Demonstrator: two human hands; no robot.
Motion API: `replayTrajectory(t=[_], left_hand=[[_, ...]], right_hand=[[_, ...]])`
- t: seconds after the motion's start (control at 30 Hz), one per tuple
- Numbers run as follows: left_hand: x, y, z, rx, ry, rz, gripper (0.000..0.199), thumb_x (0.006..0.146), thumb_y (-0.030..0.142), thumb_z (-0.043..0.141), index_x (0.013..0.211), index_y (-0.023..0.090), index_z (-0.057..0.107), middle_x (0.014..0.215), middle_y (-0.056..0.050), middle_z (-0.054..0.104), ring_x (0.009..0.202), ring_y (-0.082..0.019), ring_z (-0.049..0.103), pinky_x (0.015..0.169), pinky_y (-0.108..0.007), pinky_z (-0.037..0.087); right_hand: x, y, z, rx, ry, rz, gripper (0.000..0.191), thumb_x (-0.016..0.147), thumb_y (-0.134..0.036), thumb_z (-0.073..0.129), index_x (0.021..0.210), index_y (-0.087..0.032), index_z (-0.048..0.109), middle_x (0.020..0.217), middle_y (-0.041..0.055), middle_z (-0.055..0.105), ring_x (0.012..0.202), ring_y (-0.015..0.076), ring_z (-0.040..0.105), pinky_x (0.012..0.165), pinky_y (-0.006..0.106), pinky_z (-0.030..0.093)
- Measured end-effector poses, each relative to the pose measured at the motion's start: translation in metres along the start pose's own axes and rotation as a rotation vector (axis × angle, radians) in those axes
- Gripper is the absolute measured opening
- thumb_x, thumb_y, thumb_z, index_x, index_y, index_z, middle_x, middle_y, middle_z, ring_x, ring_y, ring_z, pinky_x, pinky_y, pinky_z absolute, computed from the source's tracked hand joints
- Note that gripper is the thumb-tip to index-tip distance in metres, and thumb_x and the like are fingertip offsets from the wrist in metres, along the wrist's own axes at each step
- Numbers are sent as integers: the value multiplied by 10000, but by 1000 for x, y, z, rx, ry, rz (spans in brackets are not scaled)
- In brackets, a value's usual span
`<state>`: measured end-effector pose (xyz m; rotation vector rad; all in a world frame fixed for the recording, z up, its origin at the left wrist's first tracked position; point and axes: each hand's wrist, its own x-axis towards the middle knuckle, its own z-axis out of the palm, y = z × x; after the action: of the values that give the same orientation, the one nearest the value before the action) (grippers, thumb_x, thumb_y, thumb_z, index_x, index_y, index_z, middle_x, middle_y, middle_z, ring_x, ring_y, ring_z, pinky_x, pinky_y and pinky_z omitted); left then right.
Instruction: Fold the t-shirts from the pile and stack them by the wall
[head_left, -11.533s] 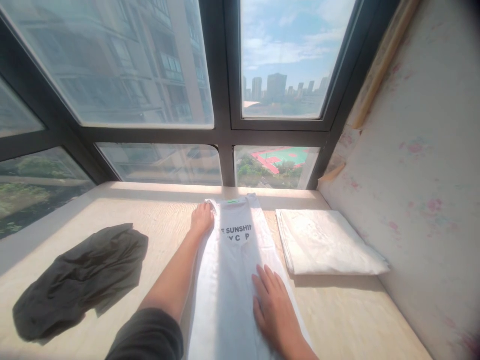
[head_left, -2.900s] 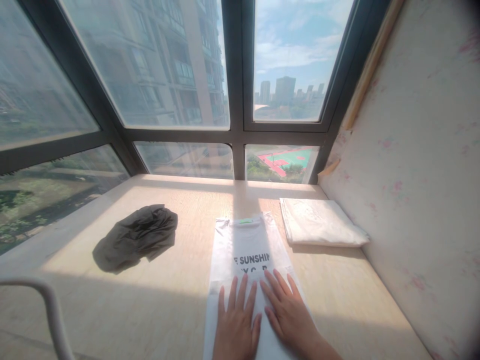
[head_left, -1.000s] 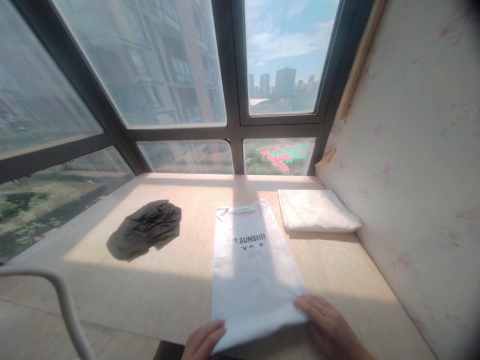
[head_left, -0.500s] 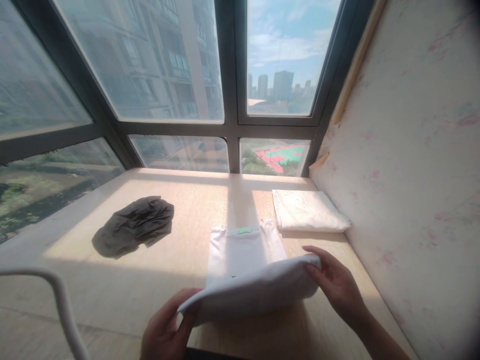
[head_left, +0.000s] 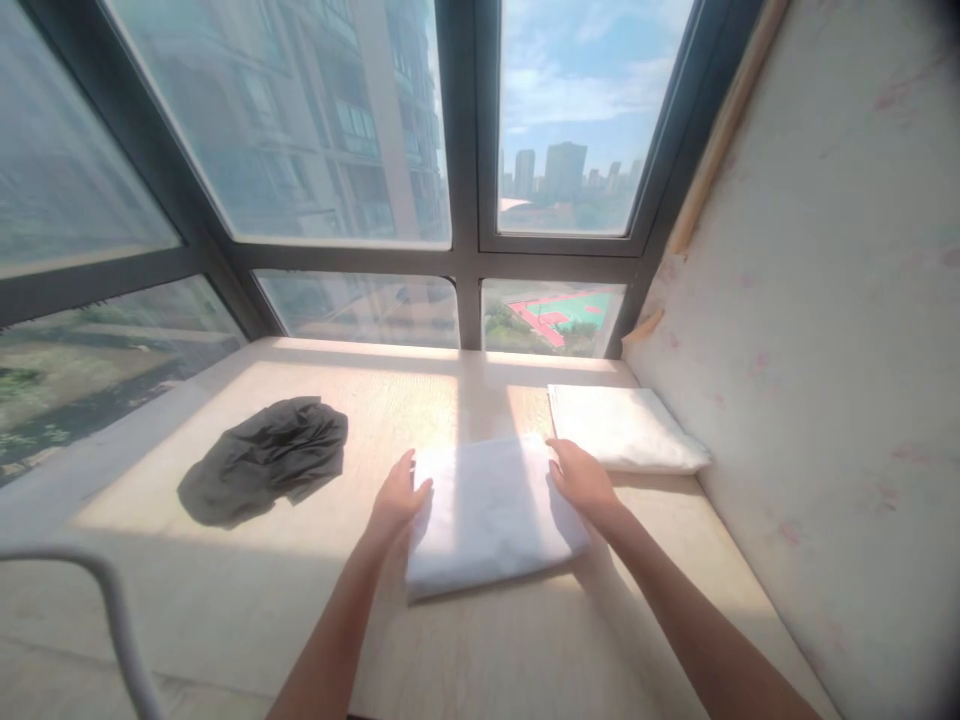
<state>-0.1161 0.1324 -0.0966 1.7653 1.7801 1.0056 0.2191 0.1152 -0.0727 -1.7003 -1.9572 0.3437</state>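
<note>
A white garment (head_left: 491, 520) lies folded into a rough rectangle on the pale wooden surface in front of me. My left hand (head_left: 400, 497) is at its far left corner, thumb apart from the fingers, touching the edge. At the far right corner my right hand (head_left: 581, 478) rests against the cloth, its thumb and fingers also apart. Neither hand has visibly closed on the fabric. Behind my right hand sits a second folded white cloth (head_left: 630, 428). A crumpled dark garment (head_left: 270, 460) lies to the left.
Framed windows (head_left: 465, 262) rise behind the wooden surface (head_left: 247, 610). A flower-patterned wall (head_left: 817, 350) bounds the right side. A curved white tube (head_left: 112, 600) stands at the lower left.
The near part of the white garment, earlier lifted in both hands, now lies over its far part. Both hands have moved forward to the far corners and loosened from the cloth.
</note>
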Motion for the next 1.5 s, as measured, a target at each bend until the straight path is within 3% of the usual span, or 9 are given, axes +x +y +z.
replayTrajectory(t=[0.17, 0.27, 0.4, 0.53, 0.7, 1.13, 1.33, 1.4, 1.5], left_hand=[[-10, -13, 22, 120, 15, 173, 547, 826, 363, 492, 1306, 109, 560, 1362, -203, 595, 1329, -308, 519, 1150, -492, 376], [-10, -7, 30, 184, 9, 219, 527, 871, 323, 462, 1352, 124, 542, 1397, -188, 580, 1353, -296, 501, 1151, -482, 384], [-25, 10, 35, 339, 100, 182, 577, 916, 322, 462, 1420, 43, 501, 1557, -292, 360, 1469, -439, 295, 1141, -653, 283], [-50, 23, 45, 599, 52, 308, 577, 965, 430, 468, 1476, 163, 496, 1641, -187, 258, 1523, -412, 177, 1190, -650, 169], [-56, 14, 55, 636, -182, 279, 584, 969, 488, 456, 1484, 215, 493, 1611, -146, 342, 1481, -416, 295, 1138, -670, 275], [-137, 14, 47, 653, -61, 400, 545, 966, 413, 479, 1470, 205, 498, 1600, -157, 369, 1467, -387, 324, 1133, -644, 311], [-141, 4, 26, 462, 180, 171, 573, 945, 448, 456, 1363, 62, 527, 1477, -287, 461, 1355, -396, 480, 1042, -561, 466], [-138, -8, 9, 355, 152, 25, 545, 925, 483, 453, 1314, 114, 554, 1317, -232, 625, 1180, -358, 635, 968, -537, 526], [-131, -23, -17, 48, -33, -240, 523, 860, 553, 540, 1228, 184, 587, 1063, -122, 756, 933, -303, 744, 821, -443, 606]], right_hand=[[-18, -14, 26, -135, -34, -139, 407, 932, -193, 461, 1306, -162, 619, 1394, 135, 597, 1267, 265, 573, 1059, 408, 473], [-9, -26, 39, -147, 2, -211, 412, 962, -236, 450, 1337, -156, 600, 1452, 147, 546, 1327, 280, 522, 1091, 438, 451], [-5, -27, 67, -214, 14, -205, 435, 966, -279, 489, 1374, -155, 578, 1504, 173, 487, 1407, 344, 425, 1115, 525, 405], [-11, -14, 89, -288, 2, -165, 474, 977, -323, 494, 1407, -131, 548, 1537, 184, 444, 1453, 367, 357, 1173, 545, 314], [-13, -12, 89, -277, -3, -168, 460, 983, -326, 490, 1402, -148, 548, 1541, 176, 446, 1460, 345, 355, 1174, 540, 314], [-96, -12, 76, -128, 81, -155, 404, 933, -254, 506, 1310, -143, 601, 1474, 157, 527, 1417, 316, 424, 1161, 521, 381], [-102, 7, 62, 135, 270, 15, 401, 845, -158, 479, 1206, -159, 653, 1296, 150, 655, 1252, 262, 592, 1085, 477, 485], [-112, 18, 51, 197, 296, 102, 401, 828, -181, 490, 1193, -175, 656, 1261, 138, 671, 1185, 257, 638, 1000, 443, 545], [-135, 30, 32, 215, 265, 271, 402, 838, -231, 506, 1213, -174, 639, 1147, 136, 706, 942, 230, 715, 792, 365, 592]])
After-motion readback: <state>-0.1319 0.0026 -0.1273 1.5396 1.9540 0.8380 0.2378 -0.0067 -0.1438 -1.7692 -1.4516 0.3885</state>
